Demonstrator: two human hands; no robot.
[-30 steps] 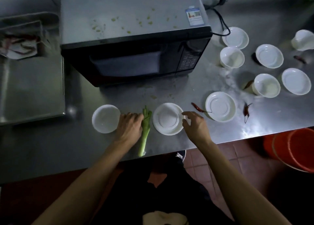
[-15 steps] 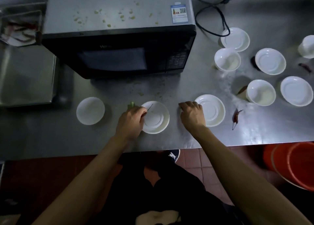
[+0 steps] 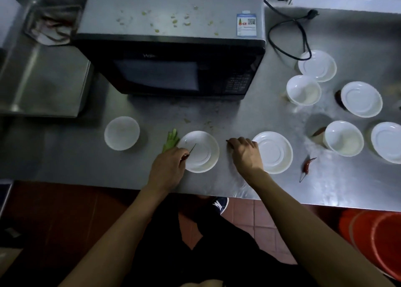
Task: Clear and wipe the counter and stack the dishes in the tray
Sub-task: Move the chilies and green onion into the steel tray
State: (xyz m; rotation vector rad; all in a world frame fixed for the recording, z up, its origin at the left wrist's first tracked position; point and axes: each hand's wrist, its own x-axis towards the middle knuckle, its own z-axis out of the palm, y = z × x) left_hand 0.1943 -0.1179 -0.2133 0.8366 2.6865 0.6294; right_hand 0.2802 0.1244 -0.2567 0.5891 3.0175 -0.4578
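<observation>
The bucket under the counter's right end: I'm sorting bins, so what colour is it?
Orange-red bucket, in the head view.

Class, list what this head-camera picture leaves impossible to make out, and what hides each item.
1. Green vegetable: its lower part is covered by the left hand.
2. Right hand: the knuckles hide whatever its fingertips pinch.
3. Orange bucket: cut off by the right edge.
4. Microwave sticker: print too small.

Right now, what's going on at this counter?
A person is clearing scraps off a steel counter. The left hand holds a green stalk and a chili whose stem crosses a saucer. The right hand is curled on the counter beside another saucer, seemingly pinching something small. One chili lies loose; the dishes sit unstacked.
</observation>
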